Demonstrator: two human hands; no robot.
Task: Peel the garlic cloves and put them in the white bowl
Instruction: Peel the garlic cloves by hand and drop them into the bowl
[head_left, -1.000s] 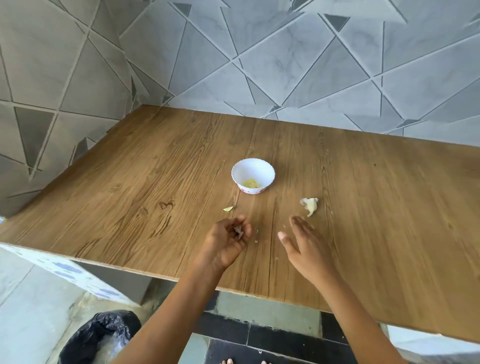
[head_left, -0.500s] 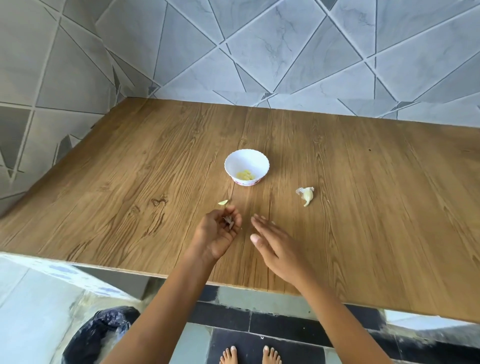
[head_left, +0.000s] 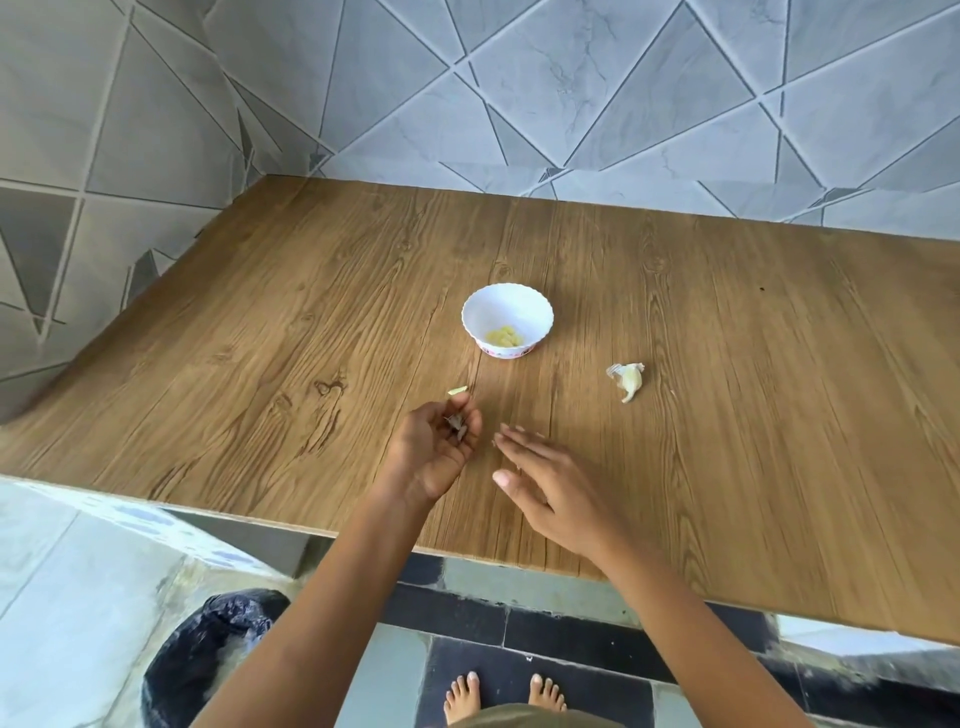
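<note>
Head view.
- Table (head_left: 260, 364): wood-grain top set into a tiled corner.
- White bowl (head_left: 507, 312): near the table's middle, upright. Peeled cloves (head_left: 503, 336) lie in its bottom.
- Unpeeled garlic (head_left: 628, 379): on the table right of the bowl and nearer the front edge, papery skin partly loose, apart from both hands.
- Left hand (head_left: 431, 452): near the front edge, palm up, fingers curled round dark peel scraps (head_left: 457, 426).
- Right hand (head_left: 550, 488): just beside the left, fingers straight and low over the wood, grasping nothing.
- Stray flake (head_left: 458, 391): just beyond the left fingertips.
- Bin (head_left: 208, 654): black-lined, on the floor below the front edge.

Step in hand, as judged — gathering peel, between cloves. Next move likely calls for dropping the scraps in the bin, then reaching right for the remaining garlic.
</note>
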